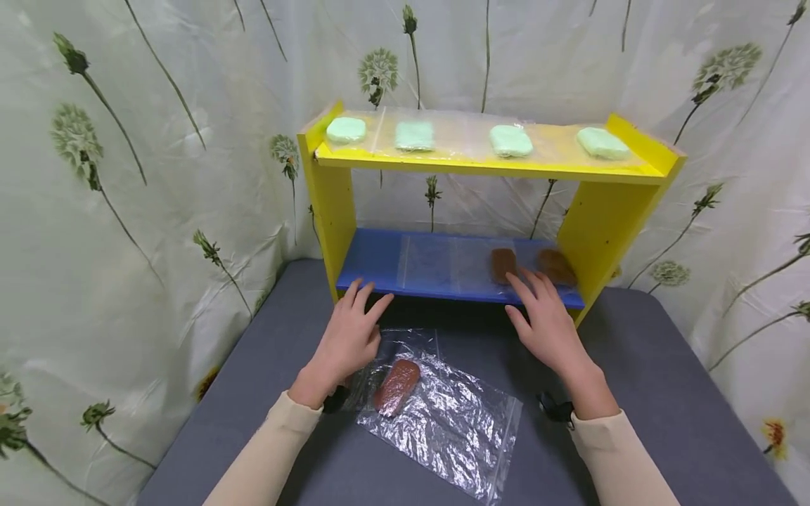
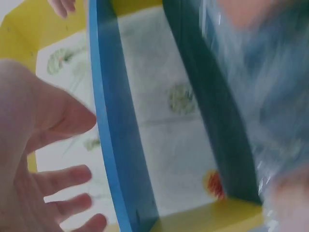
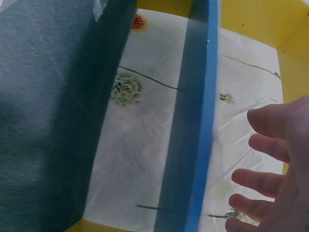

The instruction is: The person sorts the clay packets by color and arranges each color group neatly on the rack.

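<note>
My right hand [image 1: 549, 329] reaches to the front edge of the blue lower shelf [image 1: 373, 263], fingers spread and fingertips right at a brown soap-like bar [image 1: 503, 264] in a clear zip bag. Beside it on the right lies a second brown bar [image 1: 557, 267], partly behind the fingers. My left hand [image 1: 344, 341] hovers at the left front of that shelf with nothing in its grasp. Below and between the hands, a third brown bar [image 1: 396, 388] lies in a clear zip bag [image 1: 468, 429] on the table. In the right wrist view the right hand [image 3: 270, 169] has its fingers extended.
On the yellow upper shelf [image 1: 481, 167] several pale green bars [image 1: 511, 140] lie in a row in clear bags. Yellow side panels [image 1: 332, 218] bound the rack on both sides. The grey table [image 1: 253, 393] lies under it, with a flower-patterned curtain [image 1: 209, 105] behind.
</note>
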`<state>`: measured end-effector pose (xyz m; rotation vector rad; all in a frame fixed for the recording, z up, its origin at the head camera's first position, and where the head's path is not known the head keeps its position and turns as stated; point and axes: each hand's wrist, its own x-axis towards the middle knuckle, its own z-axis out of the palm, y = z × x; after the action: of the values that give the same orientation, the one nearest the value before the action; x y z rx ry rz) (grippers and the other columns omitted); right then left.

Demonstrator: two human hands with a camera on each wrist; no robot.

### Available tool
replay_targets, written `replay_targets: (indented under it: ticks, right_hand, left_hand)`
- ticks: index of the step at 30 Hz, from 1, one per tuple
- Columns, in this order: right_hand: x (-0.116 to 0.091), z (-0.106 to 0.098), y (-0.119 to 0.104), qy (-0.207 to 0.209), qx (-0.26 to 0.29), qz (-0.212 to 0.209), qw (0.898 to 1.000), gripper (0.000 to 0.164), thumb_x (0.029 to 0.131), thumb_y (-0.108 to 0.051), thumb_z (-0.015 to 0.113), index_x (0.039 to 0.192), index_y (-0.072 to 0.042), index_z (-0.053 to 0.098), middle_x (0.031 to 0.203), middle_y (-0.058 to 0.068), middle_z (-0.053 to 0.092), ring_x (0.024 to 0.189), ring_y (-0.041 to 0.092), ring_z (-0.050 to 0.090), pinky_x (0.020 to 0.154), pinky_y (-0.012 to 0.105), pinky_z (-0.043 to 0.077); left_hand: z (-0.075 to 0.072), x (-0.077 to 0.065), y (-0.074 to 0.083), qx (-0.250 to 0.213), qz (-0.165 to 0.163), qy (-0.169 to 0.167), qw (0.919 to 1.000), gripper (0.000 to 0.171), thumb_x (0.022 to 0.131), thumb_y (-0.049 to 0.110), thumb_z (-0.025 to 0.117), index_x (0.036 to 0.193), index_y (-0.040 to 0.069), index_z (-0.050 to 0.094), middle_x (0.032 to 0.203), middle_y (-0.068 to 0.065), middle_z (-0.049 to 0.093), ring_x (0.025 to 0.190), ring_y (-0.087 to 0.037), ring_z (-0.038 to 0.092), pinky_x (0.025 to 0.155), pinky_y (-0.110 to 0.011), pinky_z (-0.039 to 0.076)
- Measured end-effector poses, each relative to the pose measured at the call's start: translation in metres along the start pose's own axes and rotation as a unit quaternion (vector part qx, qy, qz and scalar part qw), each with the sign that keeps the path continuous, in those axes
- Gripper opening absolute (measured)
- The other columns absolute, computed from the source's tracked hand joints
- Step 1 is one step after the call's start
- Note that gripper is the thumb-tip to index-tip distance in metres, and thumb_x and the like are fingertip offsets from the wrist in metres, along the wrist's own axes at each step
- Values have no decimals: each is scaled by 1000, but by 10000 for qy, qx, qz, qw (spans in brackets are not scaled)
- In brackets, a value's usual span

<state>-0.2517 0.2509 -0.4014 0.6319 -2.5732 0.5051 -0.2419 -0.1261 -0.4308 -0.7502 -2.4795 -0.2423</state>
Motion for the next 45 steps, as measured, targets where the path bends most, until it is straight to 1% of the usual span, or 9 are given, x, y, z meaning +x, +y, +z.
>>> replay_targets:
  ticks: [3,8,12,16,26,30,34,38,45]
  right_hand:
    - [-6,3,3,101,-39,-2,9999,61,98,-19,66,153,-9,43,154,23,36,143,45,28,113,62,25]
    - [-15,12,9,100,-145,22,9998,61,97,-19,67,153,-9,44,153,25,37,142,46,29,113,62,24]
    - [-21,19,12,171,-259,-63,9995,62,96,-17,68,153,-9,44,154,25,36,141,48,29,114,62,24]
    - [-26,25,14,253,-441,-147,9986,63,94,-15,69,153,-10,44,153,28,36,139,50,31,112,65,24]
    - [-30,37,18,307,-861,-40,9958,79,91,-19,72,158,-8,32,150,28,39,138,50,33,109,69,25]
    - [-29,38,19,346,-921,-74,9951,78,90,-16,73,157,-7,34,152,27,38,138,49,33,110,68,24]
    - [-29,38,19,383,-915,-97,9950,77,89,-15,73,156,-7,37,152,26,38,138,48,33,110,68,24]
    - [-31,40,20,412,-900,-84,9951,76,88,-15,73,155,-7,39,151,26,39,138,48,34,110,68,24]
    - [-30,42,21,504,-934,-82,9943,76,87,-15,73,155,-8,39,151,25,39,138,47,33,111,68,23]
  left_hand:
    - [0,-8,17,-307,-141,-109,9994,55,88,8,62,143,12,56,137,-21,53,129,-41,48,93,-55,50]
    - [5,-26,42,-773,-809,-1022,9885,53,92,17,66,144,14,57,124,-11,63,107,-28,62,79,-44,56]
    - [12,-40,54,-1124,-1272,-1565,9730,52,94,25,68,144,15,57,110,-6,64,92,-21,61,68,-38,53]
    - [18,-50,62,-1305,-1444,-1790,9644,55,92,27,71,143,12,56,103,-7,61,86,-22,57,64,-39,48]
    - [31,-58,70,-1597,-2196,-1972,9420,80,76,38,88,141,5,55,110,-19,60,95,-33,60,67,-49,54]
    - [35,-56,71,-1569,-2308,-1969,9399,89,72,42,91,140,-2,55,114,-22,60,101,-36,61,75,-53,55]
    - [38,-57,71,-1671,-2373,-1930,9373,81,68,43,93,125,-6,63,102,-16,62,93,-30,61,75,-48,54]
    - [39,-58,71,-1834,-2488,-1846,9330,70,63,42,95,109,-2,67,90,-9,58,81,-24,58,68,-42,52]
    - [42,-56,72,-2360,-2482,-1661,9247,58,70,28,94,111,8,58,91,-6,61,74,-17,59,59,-34,49]
